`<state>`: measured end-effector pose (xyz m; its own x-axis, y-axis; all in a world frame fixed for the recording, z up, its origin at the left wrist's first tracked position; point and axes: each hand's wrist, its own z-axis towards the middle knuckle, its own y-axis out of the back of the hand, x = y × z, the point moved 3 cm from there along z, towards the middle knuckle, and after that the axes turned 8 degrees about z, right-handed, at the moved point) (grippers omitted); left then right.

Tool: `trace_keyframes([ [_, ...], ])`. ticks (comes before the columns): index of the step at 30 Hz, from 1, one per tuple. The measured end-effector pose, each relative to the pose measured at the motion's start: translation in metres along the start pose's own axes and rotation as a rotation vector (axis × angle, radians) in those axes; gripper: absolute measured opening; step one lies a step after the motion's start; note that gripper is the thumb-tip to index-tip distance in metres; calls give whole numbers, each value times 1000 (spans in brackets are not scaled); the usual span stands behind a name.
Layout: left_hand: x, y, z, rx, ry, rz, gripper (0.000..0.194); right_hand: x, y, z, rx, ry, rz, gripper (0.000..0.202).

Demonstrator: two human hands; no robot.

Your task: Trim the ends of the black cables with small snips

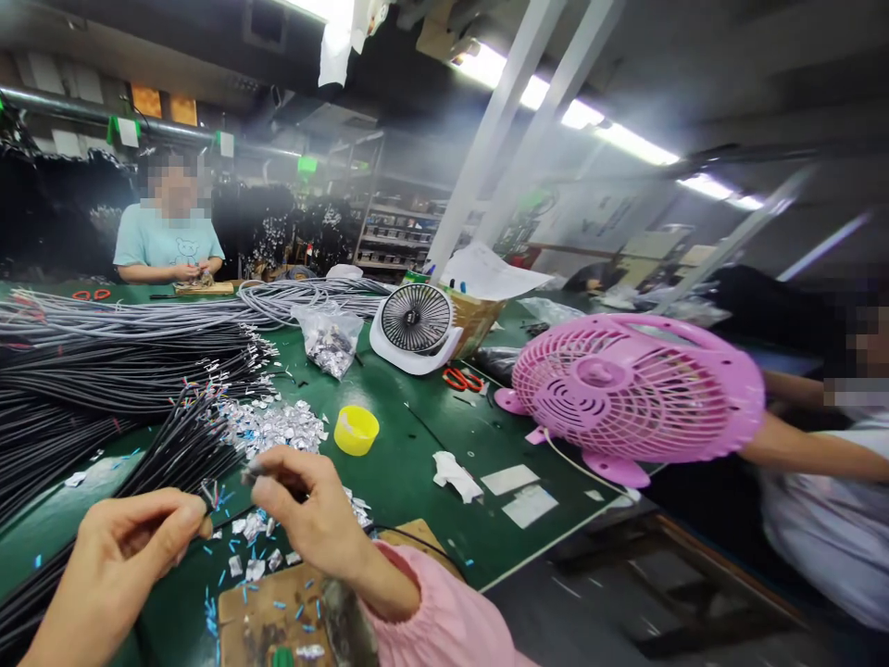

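Note:
In the head view, my left hand (139, 556) pinches a black cable near its stripped end, where thin coloured wires (214, 496) fan out. Just right of it is my right hand (309, 500), thumb and fingers closed together; a small greyish bit shows at its fingertips, too unclear to name. Behind my hands lies a bundle of black cables (187, 435) with stripped ends. A pile of crumpled foil pieces (281, 428) rests beside the bundle. Below my hands is a wooden board (268, 611) strewn with blue sleeve scraps.
A yellow cup (356, 431), a bag of foil bits (330, 341), a small white fan (417, 320) and red-handled scissors (464, 379) stand or lie on the green table (403, 482). A large pink fan (625, 389) is at the right. Two people sit nearby.

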<state>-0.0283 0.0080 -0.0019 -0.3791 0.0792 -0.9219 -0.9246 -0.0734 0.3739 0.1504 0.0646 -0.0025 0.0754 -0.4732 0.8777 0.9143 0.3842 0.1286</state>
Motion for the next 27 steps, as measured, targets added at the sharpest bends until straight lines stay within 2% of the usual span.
trace_keyframes([
  [5,-14,-11,-6,-173,-3,76,47,-2,-2,-3,78,5,34,32],
  [8,-29,-16,1,-125,-114,112,48,-9,-3,-3,147,-86,151,39],
  [12,-38,-18,12,-32,-201,8,44,-19,-7,-3,205,-314,423,51],
  [14,-37,-19,13,-38,-193,-46,42,-19,-9,-3,207,-403,512,52],
  [19,-23,-23,13,-78,-118,-136,42,-13,-12,-2,125,-533,556,46],
  [21,-17,-22,13,-93,-117,-157,42,-12,-14,-2,134,-560,561,43],
  [24,-13,-20,12,-49,-132,-138,43,-15,-15,-2,154,-514,488,43],
  [25,-14,-21,12,-13,-136,-111,42,-16,-14,-2,142,-455,416,43],
  [27,-14,-21,9,-68,-143,-25,46,-16,-8,-3,86,-236,176,41],
])
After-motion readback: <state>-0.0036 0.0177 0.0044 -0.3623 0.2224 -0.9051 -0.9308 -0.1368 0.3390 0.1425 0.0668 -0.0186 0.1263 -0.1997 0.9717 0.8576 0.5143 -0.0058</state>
